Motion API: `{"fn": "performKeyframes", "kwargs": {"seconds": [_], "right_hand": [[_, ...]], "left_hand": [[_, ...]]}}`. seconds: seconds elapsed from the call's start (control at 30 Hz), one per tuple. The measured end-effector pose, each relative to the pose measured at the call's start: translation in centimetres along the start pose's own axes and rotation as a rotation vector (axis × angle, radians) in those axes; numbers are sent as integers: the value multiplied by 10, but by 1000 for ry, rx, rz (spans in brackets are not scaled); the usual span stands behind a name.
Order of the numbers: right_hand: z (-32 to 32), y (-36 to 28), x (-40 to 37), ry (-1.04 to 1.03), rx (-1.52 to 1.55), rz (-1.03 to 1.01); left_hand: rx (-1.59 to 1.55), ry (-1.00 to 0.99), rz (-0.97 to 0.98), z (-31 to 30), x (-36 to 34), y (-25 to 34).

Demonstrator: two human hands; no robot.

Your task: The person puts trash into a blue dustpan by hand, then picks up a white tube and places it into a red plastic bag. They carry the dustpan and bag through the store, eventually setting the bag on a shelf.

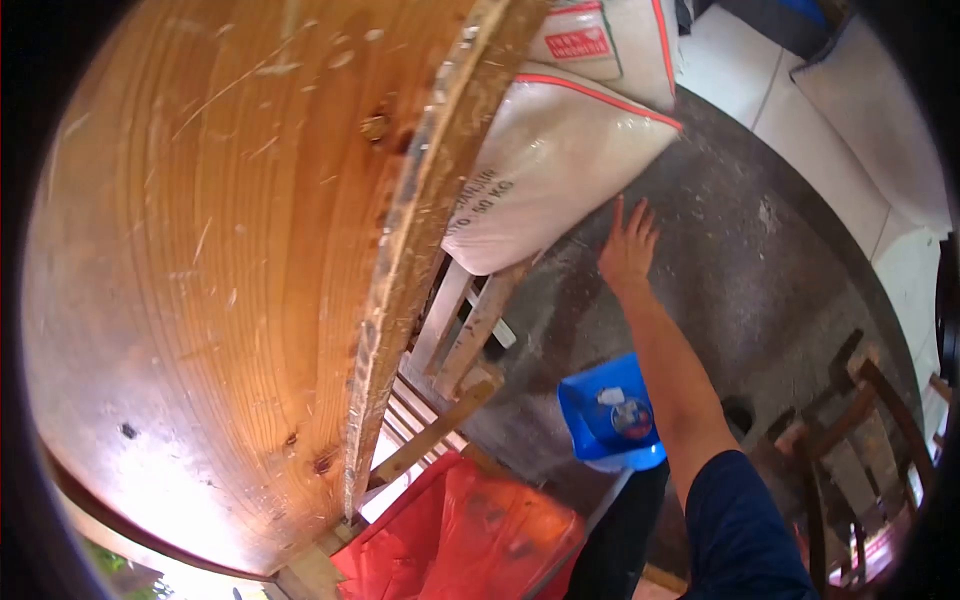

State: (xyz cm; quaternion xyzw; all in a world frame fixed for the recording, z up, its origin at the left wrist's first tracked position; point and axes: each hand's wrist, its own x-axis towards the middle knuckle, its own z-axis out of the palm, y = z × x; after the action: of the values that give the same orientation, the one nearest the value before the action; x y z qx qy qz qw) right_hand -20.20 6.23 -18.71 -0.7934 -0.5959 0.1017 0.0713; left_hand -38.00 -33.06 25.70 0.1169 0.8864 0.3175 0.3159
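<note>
My right hand [629, 250] reaches forward with its fingers stretched out and apart, holding nothing. Its fingertips are close to the lower right edge of a white woven sack [570, 160] with red edging and black print reading 50 KG. Below the forearm, a blue plastic container [590, 425] with a label inside overlaps the arm's left side in this view. My left hand is out of sight.
A worn wooden tabletop [230, 250] fills the left side. Another printed sack [625, 40] lies at the top. Wooden legs and slats [465, 345] stand beside the dark floor [760, 260]. Red plastic bags [460, 530] are at the bottom, a wooden chair [850, 430] at the right.
</note>
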Motion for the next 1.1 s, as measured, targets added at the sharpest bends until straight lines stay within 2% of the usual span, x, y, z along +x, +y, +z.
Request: {"fn": "performKeyframes", "kwargs": {"seconds": [0.03,0.1,0.17,0.23,0.3,0.37,0.4,0.5,0.53,0.57,0.6,0.63,0.7,0.73,0.8,0.93,1.0,1.1], "right_hand": [[-1,2,-14,-18,-8,16],[-25,20,-39,-182,376,124],[-61,65,-67,-139,601,179],[-92,115,-104,18,656,184],[-124,161,-148,-13,693,352],[-181,195,-188,-187,632,558],[-213,207,-210,-164,614,562],[-309,224,-255,-221,503,699],[-338,225,-278,-122,466,666],[-366,228,-293,-17,429,624],[-388,235,-297,11,557,653],[-423,227,-292,38,692,685],[-504,206,-277,-61,689,713],[-524,202,-270,-27,688,702],[-551,205,-263,-158,604,526],[-529,247,-266,-93,357,385],[-518,259,-269,-160,321,478],[-479,281,-279,-217,408,471]], "left_hand": [[5,-2,0,1,-2,3],[-18,-20,-5,1,-7,9],[-56,-37,-10,1,-11,17],[-93,-56,-15,-2,-15,23],[-134,-76,-8,-7,-21,32],[-179,-96,10,-17,-29,46],[-204,-109,16,-27,-35,56],[-328,-202,95,-68,-49,86],[-376,-242,118,-86,-52,96],[-267,-325,36,-97,-51,122],[-257,-328,34,-98,-53,135],[-178,-230,-58,-86,-71,175],[-234,-518,163,-94,-56,172],[-259,-538,178,-91,-44,165],[-286,-506,193,-87,-36,153],[-312,-466,169,-76,-24,141],[-339,-451,171,-67,-15,135],[-362,-425,175,-54,2,135]]}}
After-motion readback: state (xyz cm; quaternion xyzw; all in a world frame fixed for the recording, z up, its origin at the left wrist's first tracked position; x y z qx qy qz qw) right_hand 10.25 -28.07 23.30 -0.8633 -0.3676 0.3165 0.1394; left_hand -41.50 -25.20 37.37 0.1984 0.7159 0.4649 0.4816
